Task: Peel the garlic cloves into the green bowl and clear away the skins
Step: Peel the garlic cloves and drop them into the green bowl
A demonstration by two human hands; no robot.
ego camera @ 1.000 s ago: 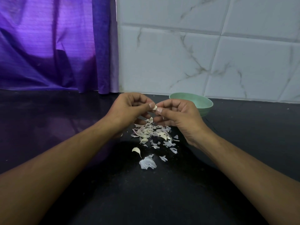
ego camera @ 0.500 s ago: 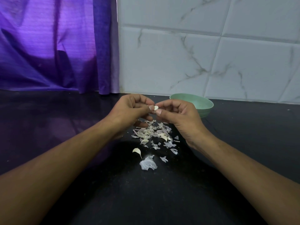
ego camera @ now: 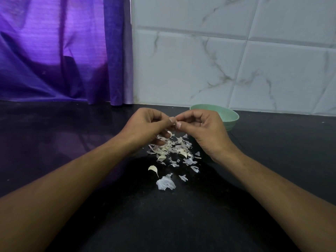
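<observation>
Head view: both hands meet fingertip to fingertip above the counter (ego camera: 163,224). The left hand (ego camera: 145,124) and right hand (ego camera: 201,128) each have a pinching grip on one small garlic clove (ego camera: 174,122). It's mostly hidden by thumbs and forefingers, and the other fingers are curled in. Right below the grip a scatter of skins (ego camera: 172,150) lies on the black surface. One loose clove (ego camera: 152,168) sits nearer the person, a bit left. The green bowl (ego camera: 231,117) is just behind the right hand, partly covered by it. There's a purple curtain (ego camera: 54,51) far back left of the grip and a marbled tile wall (ego camera: 236,60) behind.
</observation>
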